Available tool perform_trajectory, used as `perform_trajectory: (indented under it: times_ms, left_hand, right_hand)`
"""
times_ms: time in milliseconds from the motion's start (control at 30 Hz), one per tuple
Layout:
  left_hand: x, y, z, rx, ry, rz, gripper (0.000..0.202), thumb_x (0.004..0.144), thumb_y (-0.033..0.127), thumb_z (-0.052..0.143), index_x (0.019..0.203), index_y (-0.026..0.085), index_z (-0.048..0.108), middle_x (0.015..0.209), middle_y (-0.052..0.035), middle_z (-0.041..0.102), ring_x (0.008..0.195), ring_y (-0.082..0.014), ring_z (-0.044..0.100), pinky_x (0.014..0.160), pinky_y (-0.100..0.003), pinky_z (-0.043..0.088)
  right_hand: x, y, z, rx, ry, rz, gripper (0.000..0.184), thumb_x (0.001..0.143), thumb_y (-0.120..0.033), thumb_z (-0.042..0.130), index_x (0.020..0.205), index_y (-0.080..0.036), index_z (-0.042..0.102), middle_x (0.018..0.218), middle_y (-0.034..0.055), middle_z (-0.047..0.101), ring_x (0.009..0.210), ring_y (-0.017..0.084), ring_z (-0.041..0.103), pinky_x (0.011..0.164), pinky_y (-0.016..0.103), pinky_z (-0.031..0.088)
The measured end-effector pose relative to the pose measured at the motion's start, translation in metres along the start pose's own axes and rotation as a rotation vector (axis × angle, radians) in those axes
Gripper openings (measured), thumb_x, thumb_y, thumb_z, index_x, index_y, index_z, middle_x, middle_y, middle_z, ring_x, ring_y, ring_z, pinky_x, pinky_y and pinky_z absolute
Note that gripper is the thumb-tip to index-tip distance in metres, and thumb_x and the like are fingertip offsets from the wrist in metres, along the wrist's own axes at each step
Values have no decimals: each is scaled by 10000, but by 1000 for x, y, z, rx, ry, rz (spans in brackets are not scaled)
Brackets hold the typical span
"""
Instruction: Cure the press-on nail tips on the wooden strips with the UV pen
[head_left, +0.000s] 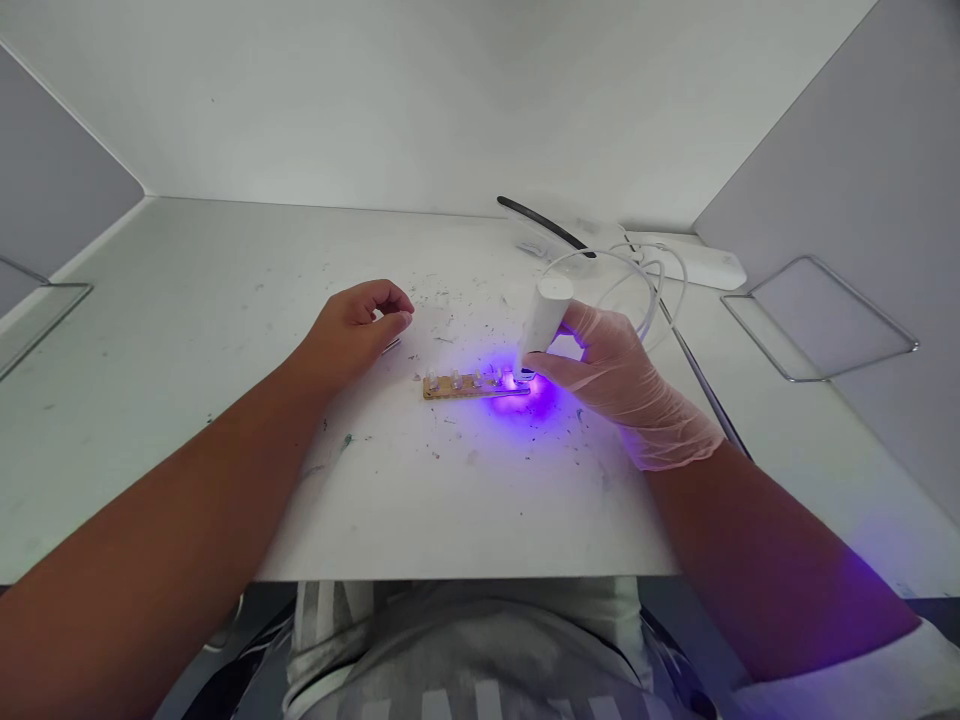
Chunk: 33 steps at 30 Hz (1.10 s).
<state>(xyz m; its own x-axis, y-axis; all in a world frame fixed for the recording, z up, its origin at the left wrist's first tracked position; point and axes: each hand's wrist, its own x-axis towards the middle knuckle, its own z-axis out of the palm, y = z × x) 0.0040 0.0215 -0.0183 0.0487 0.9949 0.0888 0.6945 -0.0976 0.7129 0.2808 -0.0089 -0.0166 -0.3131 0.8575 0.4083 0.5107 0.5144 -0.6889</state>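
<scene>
My right hand (611, 365), in a thin translucent glove, grips a white handheld UV lamp (546, 315). The lamp tilts down over the right end of a narrow tan strip (450, 391), where violet light glows on the strip and tabletop. Several small clear pieces (478, 379) stand in a row along the strip. Left of it, my bare left hand (366, 322) rests on the table with its fingers curled in. A short metallic end (391, 346) shows below the left thumb; what the fingers hold, if anything, is hidden.
A white cable (660, 275) loops behind the right hand. At the back lie a black curved bar (545, 225) and a white box-like device (705, 262). Wire frames stand on the right (825, 318) and left sides. Small dark crumbs dot the white table (450, 500).
</scene>
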Motion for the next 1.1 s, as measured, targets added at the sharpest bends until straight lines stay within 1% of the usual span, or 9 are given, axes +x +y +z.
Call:
perform_trajectory:
  times_ms: [267,433,767,967,1100]
  left_hand:
    - [-1,1,0,-18,7,20,111,770,328,599,812,243,656,838,-24,651,619,-128,493,515,-249,396]
    - [0,2,0,-3,-5,-11,102,762,308,600,820,244,653,840,-19,646,609,-123,490,500,-246,385]
    - [0,2,-1,-2,9,-12,96,755,311,611,809,249,660,846,-18,649,630,-132,497,517,-254,392]
    - [-1,2,-1,-28,2,-37,93,752,310,614,811,253,658,856,-9,635,635,-126,489,523,-254,385]
    - [-1,3,-1,-23,5,-25,91,751,311,617,805,251,659,855,-14,641,644,-133,496,530,-260,392]
  right_hand:
    - [0,-3,-1,13,-4,17,44,741,-199,658,775,-211,634,733,-25,665,710,140,607,681,327,480]
    - [0,-3,-1,12,-7,20,40,743,-197,661,768,-209,631,730,-25,663,715,142,612,681,329,476]
    - [0,-5,-1,21,-8,23,41,735,-192,657,753,-211,625,727,-26,667,709,143,613,674,328,479]
    - [-1,-3,-1,10,-6,18,44,740,-190,660,772,-208,636,740,-23,674,727,147,623,689,332,482]
    - [0,-3,-1,9,-1,17,43,734,-192,658,760,-211,630,726,-29,665,707,140,609,677,326,475]
